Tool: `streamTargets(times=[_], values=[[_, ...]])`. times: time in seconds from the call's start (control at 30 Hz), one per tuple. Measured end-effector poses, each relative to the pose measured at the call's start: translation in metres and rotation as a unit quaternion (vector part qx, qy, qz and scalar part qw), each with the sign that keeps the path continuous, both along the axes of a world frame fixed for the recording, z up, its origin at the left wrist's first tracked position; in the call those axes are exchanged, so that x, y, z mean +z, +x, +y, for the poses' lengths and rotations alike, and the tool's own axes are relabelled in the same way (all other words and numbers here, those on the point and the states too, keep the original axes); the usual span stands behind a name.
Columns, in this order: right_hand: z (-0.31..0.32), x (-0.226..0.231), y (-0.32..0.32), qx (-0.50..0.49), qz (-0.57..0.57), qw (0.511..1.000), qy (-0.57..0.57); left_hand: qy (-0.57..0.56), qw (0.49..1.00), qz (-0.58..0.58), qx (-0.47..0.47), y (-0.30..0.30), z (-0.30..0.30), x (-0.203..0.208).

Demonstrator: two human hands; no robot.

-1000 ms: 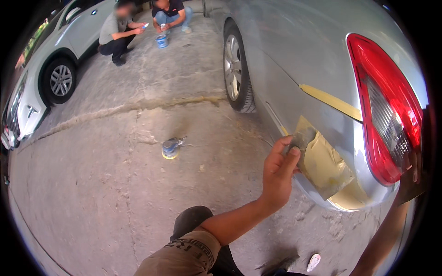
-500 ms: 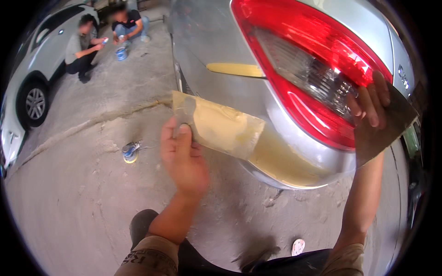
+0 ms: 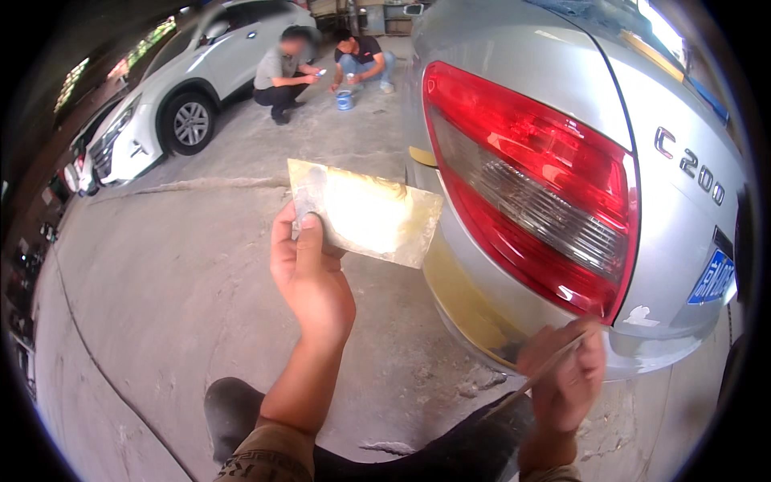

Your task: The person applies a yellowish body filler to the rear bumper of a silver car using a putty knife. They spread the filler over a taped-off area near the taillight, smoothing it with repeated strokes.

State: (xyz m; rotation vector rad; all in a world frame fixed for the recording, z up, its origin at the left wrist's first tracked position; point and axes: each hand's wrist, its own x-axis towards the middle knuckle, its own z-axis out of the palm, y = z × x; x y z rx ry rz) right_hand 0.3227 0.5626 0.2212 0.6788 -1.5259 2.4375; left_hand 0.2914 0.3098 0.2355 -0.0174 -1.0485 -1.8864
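My left hand (image 3: 317,281) grips one end of a thin, flat plate (image 3: 422,251), its thumb on top. Pale yellow body filler (image 3: 365,209) is spread over the plate. My right hand (image 3: 572,377) is closed around a thin, dark, flat spreader (image 3: 536,377), seen nearly edge-on and slightly blurred. It is in front of the silver car's lower rear corner; whether it touches the bumper, I cannot tell. A band of yellowish filler (image 3: 459,293) covers the bumper (image 3: 514,317) beneath the red tail light (image 3: 530,193). A smaller yellow patch (image 3: 422,157) shows left of the light.
Two people (image 3: 281,76) squat at the far left-centre beside a blue bucket (image 3: 344,100). A white car (image 3: 221,56) is parked behind them. Cracked concrete floor (image 3: 193,281) lies under everything. My dark-trousered knee (image 3: 233,414) is at the lower edge.
My right hand has come down from in front of the tail light to the bumper's lower corner, turning the spreader edge-on. The view has swung, showing more of the car's rear. My left hand still holds the plate.
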Motion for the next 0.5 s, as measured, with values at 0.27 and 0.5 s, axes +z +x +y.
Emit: streamTargets(times=[0.27,0.5], values=[[0.003,-0.054,0.016,0.015,-0.049,0.998,0.035,-0.028,0.997,-0.010,0.074,0.031,0.002,-0.031],[-0.017,-0.112,0.028,-0.068,-0.085,0.981,0.160,0.072,0.997,0.009,0.011,0.000,-0.021,-0.100]])
